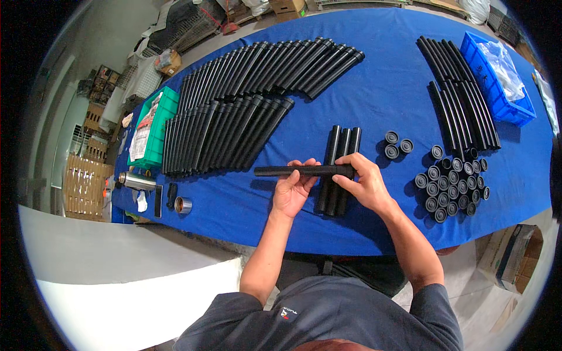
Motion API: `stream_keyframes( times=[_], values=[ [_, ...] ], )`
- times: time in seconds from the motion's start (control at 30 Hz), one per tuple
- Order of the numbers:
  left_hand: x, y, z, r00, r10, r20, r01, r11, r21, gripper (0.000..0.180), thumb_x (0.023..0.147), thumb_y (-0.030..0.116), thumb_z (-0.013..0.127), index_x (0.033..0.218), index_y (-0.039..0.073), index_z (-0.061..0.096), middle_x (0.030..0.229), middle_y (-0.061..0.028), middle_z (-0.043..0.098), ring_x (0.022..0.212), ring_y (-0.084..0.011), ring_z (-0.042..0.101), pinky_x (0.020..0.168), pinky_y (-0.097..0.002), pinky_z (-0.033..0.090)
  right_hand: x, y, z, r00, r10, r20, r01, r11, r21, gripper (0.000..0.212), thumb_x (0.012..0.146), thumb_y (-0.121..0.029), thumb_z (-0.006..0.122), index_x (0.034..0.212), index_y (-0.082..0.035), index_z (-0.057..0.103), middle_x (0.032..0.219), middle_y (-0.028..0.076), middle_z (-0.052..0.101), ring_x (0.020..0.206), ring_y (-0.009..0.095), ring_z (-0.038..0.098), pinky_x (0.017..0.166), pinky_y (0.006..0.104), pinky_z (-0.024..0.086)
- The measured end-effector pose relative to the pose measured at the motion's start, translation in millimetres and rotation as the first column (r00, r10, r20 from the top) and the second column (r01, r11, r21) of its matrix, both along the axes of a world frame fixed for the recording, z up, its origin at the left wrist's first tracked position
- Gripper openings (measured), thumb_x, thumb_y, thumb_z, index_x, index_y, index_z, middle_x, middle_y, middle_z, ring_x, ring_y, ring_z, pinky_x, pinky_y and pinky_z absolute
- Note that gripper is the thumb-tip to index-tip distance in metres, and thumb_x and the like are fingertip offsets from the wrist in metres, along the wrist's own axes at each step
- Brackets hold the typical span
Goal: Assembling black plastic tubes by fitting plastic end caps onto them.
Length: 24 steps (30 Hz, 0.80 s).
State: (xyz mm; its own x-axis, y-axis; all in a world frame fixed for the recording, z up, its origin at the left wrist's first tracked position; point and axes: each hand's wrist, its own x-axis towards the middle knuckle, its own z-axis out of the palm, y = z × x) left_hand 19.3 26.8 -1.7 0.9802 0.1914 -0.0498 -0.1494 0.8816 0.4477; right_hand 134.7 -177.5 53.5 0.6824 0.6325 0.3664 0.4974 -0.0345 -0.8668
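A black tube (268, 171) lies level across the middle, held in both hands above the blue cloth. My left hand (290, 193) is closed around its middle, thumb in front and fingers behind. At its right end my right hand (369, 182) grips a wider dark part that looks like a cap, mostly covered by the fingers. Beneath the held tube, three loose black tubes (335, 202) lie side by side, pointing away from me. Three round black caps (391, 151) sit just right of them, and many more ribbed caps (433, 188) cluster farther right.
Two long rows of black tubes with wider ends (234, 131) fill the left. Plain black tubes (465, 108) lie far right by a blue crate (516, 111). A green crate (170, 105), a metal flask (137, 181), a phone (158, 201) and a metal cup (183, 205) stand left.
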Motion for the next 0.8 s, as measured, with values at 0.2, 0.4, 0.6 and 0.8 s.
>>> stream_keyframes(
  times=[0.2, 0.4, 0.6, 0.8],
  values=[
    [-1.5, 1.1, -0.6, 0.999, -0.003, 0.052, 0.005, 0.999, -0.033, 0.024, 0.092, 0.003, 0.063, 0.116, 0.004, 0.062, 0.130, -0.0231, 0.059, 0.130, -0.0380, 0.050, 0.108, -0.0489, 0.048, -3.1, -2.3, 7.6, 0.865, 0.005, -0.502, -0.111, 0.977, -0.180, 0.034, 0.078, -0.019, 0.077, 0.104, 0.000, 0.064, 0.088, 0.013, 0.062, 0.080, 0.028, 0.064, 0.071, 0.0361, 0.050],
    [-1.0, -0.5, -0.8, 1.000, -0.005, 0.022, 0.007, 0.998, -0.061, 0.023, 0.092, 0.004, 0.063, 0.116, 0.004, 0.062, 0.130, -0.0234, 0.059, 0.130, -0.0381, 0.050, 0.107, -0.0480, 0.049, -0.2, 0.6, -2.7, 1.000, -0.001, 0.028, 0.000, 0.999, 0.041, 0.035, 0.079, -0.021, 0.077, 0.104, 0.000, 0.065, 0.083, 0.013, 0.064, 0.073, 0.023, 0.064, 0.066, 0.0346, 0.050],
    [-0.7, -0.3, 0.2, 0.999, -0.024, 0.036, 0.025, 0.999, -0.026, 0.022, 0.092, 0.004, 0.063, 0.114, 0.004, 0.062, 0.130, -0.0227, 0.059, 0.130, -0.0372, 0.050, 0.107, -0.0478, 0.049, -0.7, -3.7, 0.4, 0.932, 0.010, -0.361, -0.053, 0.993, -0.110, 0.037, 0.080, -0.023, 0.077, 0.106, 0.000, 0.063, 0.086, 0.014, 0.066, 0.077, 0.024, 0.066, 0.067, 0.0356, 0.050],
    [-1.3, 0.4, -0.8, 0.999, 0.014, 0.051, -0.014, 1.000, -0.013, 0.022, 0.092, 0.003, 0.063, 0.114, 0.004, 0.062, 0.130, -0.0213, 0.060, 0.130, -0.0364, 0.050, 0.110, -0.0470, 0.047, -2.9, -0.2, -0.5, 0.975, 0.038, -0.218, -0.045, 0.999, -0.027, 0.038, 0.081, -0.025, 0.077, 0.107, 0.000, 0.063, 0.088, 0.015, 0.067, 0.078, 0.023, 0.067, 0.068, 0.0352, 0.051]
  ],
)
